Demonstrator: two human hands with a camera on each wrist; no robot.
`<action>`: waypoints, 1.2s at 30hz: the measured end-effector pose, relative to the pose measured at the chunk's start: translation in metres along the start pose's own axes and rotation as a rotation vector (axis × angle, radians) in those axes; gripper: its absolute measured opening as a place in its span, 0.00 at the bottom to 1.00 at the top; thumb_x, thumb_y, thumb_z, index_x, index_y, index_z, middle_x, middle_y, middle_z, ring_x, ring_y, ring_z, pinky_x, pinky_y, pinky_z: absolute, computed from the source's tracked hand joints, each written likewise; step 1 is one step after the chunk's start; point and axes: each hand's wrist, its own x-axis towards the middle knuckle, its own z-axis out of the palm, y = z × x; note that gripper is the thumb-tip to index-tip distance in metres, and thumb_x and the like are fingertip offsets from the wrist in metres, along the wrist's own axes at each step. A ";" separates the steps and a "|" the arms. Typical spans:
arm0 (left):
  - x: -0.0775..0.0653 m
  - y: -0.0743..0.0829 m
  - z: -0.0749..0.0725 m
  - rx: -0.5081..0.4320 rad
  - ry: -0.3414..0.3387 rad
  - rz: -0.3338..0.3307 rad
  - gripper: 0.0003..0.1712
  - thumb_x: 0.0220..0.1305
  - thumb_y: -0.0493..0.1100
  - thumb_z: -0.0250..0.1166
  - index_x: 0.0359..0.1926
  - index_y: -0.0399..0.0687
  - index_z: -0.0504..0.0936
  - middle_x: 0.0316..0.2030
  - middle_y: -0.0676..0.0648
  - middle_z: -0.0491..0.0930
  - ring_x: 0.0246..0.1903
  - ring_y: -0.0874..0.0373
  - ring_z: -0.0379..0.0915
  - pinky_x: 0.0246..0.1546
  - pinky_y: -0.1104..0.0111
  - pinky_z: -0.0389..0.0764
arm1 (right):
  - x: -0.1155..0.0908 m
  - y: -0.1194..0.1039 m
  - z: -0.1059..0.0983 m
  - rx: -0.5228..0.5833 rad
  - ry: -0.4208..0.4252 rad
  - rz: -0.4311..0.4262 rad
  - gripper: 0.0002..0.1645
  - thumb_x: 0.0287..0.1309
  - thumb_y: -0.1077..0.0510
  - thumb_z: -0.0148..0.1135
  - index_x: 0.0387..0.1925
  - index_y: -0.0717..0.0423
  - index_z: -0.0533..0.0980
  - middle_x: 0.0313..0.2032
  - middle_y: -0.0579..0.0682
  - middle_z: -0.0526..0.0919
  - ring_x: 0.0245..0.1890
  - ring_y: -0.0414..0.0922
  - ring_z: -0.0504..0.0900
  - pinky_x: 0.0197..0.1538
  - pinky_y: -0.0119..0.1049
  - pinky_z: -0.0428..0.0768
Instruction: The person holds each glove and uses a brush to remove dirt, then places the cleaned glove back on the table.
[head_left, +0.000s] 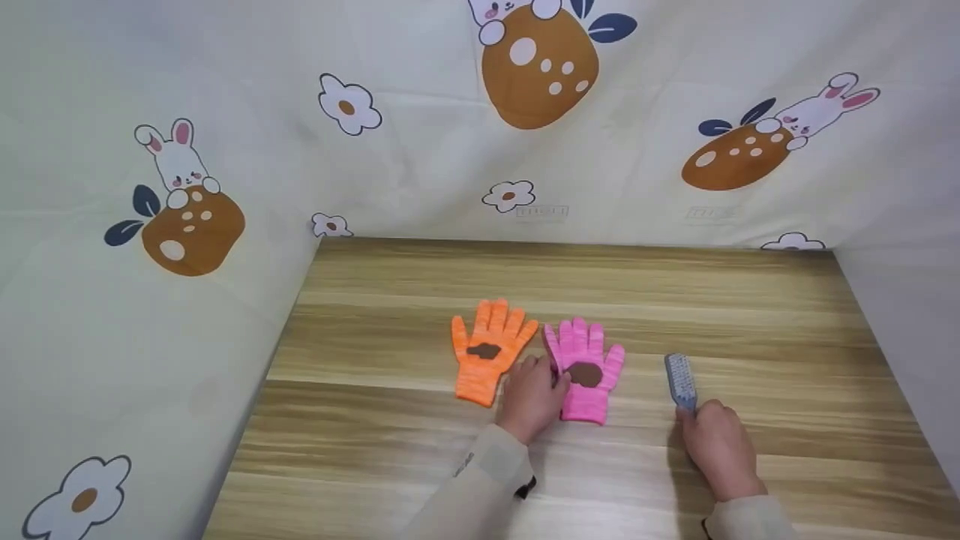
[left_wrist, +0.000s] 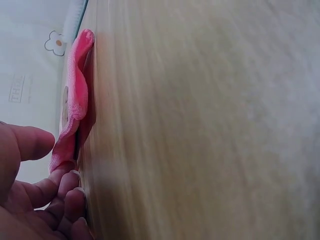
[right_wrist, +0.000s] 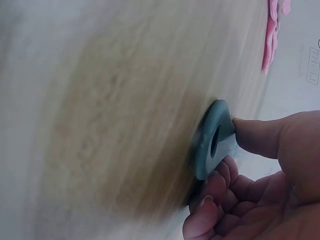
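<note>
A pink knit glove (head_left: 583, 405) lies palm patch up on the table, with a brown blotch (head_left: 585, 374) on it. My left hand (head_left: 534, 397) is at its left edge; in the left wrist view the fingertips (left_wrist: 72, 200) touch the glove's edge (left_wrist: 77, 95) and the thumb hovers close by, apparently apart from it. An orange knit glove (head_left: 477, 381) with a brown blotch lies just left of that hand. My right hand (head_left: 721, 448) pinches the handle of a grey-blue scrub brush (head_left: 681, 380), bristles up. In the right wrist view, thumb and fingers hold the handle's holed end (right_wrist: 212, 140).
The wood-grain table (head_left: 360, 465) bears the gloves and the brush. Pale cloth (head_left: 420, 165) printed with rabbits and flowers rises along its back, left and right sides.
</note>
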 end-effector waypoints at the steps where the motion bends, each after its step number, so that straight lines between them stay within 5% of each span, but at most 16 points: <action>1: 0.000 0.000 0.000 0.003 0.001 -0.002 0.19 0.72 0.57 0.60 0.50 0.49 0.82 0.42 0.50 0.77 0.53 0.50 0.72 0.59 0.50 0.73 | 0.000 0.000 0.000 0.001 -0.003 0.004 0.24 0.72 0.54 0.52 0.42 0.78 0.73 0.31 0.66 0.76 0.28 0.52 0.75 0.27 0.44 0.75; 13: 0.001 0.003 0.004 0.065 0.026 0.025 0.16 0.73 0.56 0.59 0.49 0.51 0.81 0.42 0.51 0.79 0.50 0.50 0.73 0.59 0.52 0.73 | -0.002 -0.003 0.004 0.018 0.032 -0.040 0.20 0.71 0.57 0.52 0.43 0.76 0.71 0.32 0.66 0.76 0.29 0.54 0.75 0.30 0.49 0.77; 20: 0.002 0.003 0.006 0.085 0.066 0.054 0.10 0.74 0.51 0.57 0.44 0.52 0.79 0.38 0.52 0.78 0.43 0.53 0.73 0.51 0.56 0.75 | -0.004 -0.003 0.006 0.054 0.065 -0.066 0.15 0.71 0.59 0.52 0.45 0.72 0.68 0.33 0.65 0.77 0.28 0.52 0.76 0.26 0.42 0.73; 23: 0.002 0.004 0.005 0.005 0.087 0.081 0.07 0.73 0.47 0.58 0.41 0.50 0.78 0.34 0.52 0.77 0.38 0.55 0.73 0.44 0.61 0.76 | -0.006 -0.005 0.005 0.074 0.078 -0.078 0.13 0.71 0.60 0.50 0.45 0.69 0.67 0.30 0.63 0.78 0.24 0.50 0.75 0.22 0.40 0.71; 27: 0.002 0.005 0.004 -0.222 0.054 0.115 0.04 0.73 0.41 0.57 0.38 0.47 0.74 0.30 0.52 0.73 0.33 0.60 0.71 0.34 0.68 0.75 | -0.007 -0.008 0.005 0.104 0.099 -0.111 0.09 0.71 0.61 0.46 0.44 0.66 0.66 0.27 0.61 0.77 0.22 0.49 0.73 0.20 0.39 0.69; 36: 0.000 0.006 0.004 -0.526 -0.015 0.087 0.02 0.74 0.37 0.55 0.40 0.45 0.71 0.30 0.51 0.73 0.31 0.63 0.69 0.30 0.73 0.73 | -0.005 -0.012 0.010 0.143 0.043 -0.119 0.15 0.71 0.62 0.50 0.53 0.69 0.68 0.37 0.66 0.81 0.25 0.49 0.75 0.23 0.38 0.72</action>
